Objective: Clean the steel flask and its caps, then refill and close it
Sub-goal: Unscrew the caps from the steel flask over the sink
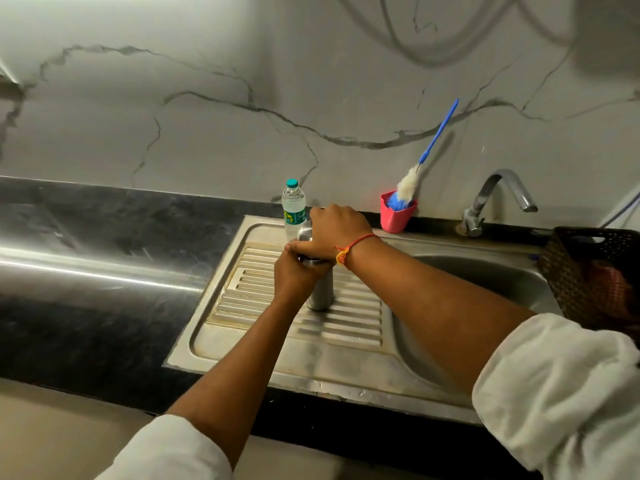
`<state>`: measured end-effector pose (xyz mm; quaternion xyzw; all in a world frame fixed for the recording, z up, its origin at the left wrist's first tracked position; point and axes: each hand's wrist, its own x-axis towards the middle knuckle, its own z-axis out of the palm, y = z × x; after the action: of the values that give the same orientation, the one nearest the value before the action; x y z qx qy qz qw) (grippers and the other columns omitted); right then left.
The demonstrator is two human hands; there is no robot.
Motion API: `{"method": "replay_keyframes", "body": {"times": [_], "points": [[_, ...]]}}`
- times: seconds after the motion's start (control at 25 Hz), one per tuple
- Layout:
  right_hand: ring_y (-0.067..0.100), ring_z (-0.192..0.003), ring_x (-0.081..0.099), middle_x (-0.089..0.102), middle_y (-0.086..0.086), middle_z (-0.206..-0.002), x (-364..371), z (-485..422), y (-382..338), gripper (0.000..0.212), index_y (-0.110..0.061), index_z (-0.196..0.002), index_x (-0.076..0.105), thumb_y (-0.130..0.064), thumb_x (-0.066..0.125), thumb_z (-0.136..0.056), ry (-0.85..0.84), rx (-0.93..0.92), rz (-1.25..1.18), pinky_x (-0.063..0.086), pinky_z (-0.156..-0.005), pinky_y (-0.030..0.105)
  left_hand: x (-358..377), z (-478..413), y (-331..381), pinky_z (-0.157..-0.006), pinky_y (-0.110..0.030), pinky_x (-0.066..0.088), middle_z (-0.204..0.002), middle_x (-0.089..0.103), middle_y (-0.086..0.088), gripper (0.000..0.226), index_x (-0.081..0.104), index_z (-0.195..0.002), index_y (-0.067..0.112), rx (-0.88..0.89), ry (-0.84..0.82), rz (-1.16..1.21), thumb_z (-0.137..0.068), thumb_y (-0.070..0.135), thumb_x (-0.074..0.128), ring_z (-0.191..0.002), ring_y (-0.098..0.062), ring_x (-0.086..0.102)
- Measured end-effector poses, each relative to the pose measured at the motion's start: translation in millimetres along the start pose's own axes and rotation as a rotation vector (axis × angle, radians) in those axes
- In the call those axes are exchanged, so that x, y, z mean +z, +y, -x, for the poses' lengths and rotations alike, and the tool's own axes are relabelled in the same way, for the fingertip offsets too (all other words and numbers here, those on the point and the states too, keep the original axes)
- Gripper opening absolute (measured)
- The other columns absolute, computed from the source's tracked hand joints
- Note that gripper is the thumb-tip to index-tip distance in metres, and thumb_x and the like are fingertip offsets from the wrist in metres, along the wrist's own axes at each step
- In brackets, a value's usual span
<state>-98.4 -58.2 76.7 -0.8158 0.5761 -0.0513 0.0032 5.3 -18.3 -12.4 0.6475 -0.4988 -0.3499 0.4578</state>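
Standing upright on the ribbed steel drainboard (277, 306), the cylindrical steel flask (320, 292) has the left hand (298, 271) curled round its upper body, while the right hand (337, 230) above it grips its rounded steel cap (305, 233). Just behind the flask stands a clear plastic bottle (293, 209) with a teal lid; farther back to its right, a pink plastic cup (396, 218) holds a blue-handled brush (408, 185).

Left hand (299, 271) grips just below right hand (337, 232) (clasping from above).
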Motion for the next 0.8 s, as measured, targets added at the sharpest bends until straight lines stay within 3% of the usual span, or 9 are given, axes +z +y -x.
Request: {"method": "replay_keyframes", "body": {"times": [0.28,0.4,0.52,0.64,0.8], "points": [[0.020,-0.073,0.057,0.065,0.002,-0.083,-5,-6,-2,0.066,-0.021,-0.094,0.062,-0.082,0.041,-0.078,-0.019,-0.060,0.163,0.050,-0.068,0.030,-12,-11,-14,-0.079,-0.026,0.058,-0.100,0.072,0.011,0.053,0.067,-0.108,0.024,0.031,-0.121,0.059,-0.064,0.026,0.096,-0.096,-0.009,0.069],[0.018,-0.070,0.056,0.062,-0.002,-0.078,-4,-7,3,0.060,-0.024,-0.086,0.054,-0.082,0.045,-0.076,-0.004,-0.049,0.130,0.042,-0.061,0.027,-15,-15,-13,-0.077,-0.019,0.054,-0.100,0.073,0.010,0.047,0.067,-0.103,0.030,0.046,-0.213,0.083,-0.067,0.019,0.094,-0.097,-0.007,0.068],[0.017,-0.072,0.056,0.060,-0.004,-0.080,-2,-8,7,0.055,-0.025,-0.093,0.055,-0.077,0.051,-0.076,-0.025,-0.092,0.072,0.040,-0.061,0.026,-18,-22,-15,-0.073,-0.020,0.054,-0.097,0.074,0.008,0.045,0.065,-0.101,0.030,0.042,-0.297,0.081,-0.069,0.013,0.092,-0.091,-0.005,0.069],[0.017,-0.073,0.057,0.064,-0.003,-0.084,-10,-13,11,0.048,-0.026,-0.097,0.054,-0.069,0.058,-0.076,-0.123,-0.225,0.080,0.043,-0.061,0.026,-25,-34,-18,-0.076,-0.021,0.055,-0.101,0.075,0.006,0.050,0.066,-0.110,0.026,0.029,-0.444,0.060,-0.070,0.010,0.090,-0.094,-0.009,0.071],[0.017,-0.094,0.052,0.056,-0.002,-0.106,-30,-21,10,0.051,-0.031,-0.125,0.055,-0.042,0.073,-0.079,-0.331,-0.381,0.218,0.048,-0.075,0.029,-22,-42,-17,-0.079,-0.020,0.055,-0.107,0.075,0.007,0.061,0.065,-0.121,0.024,0.041,-0.495,0.002,-0.067,0.018,0.093,-0.099,-0.009,0.071]]}}
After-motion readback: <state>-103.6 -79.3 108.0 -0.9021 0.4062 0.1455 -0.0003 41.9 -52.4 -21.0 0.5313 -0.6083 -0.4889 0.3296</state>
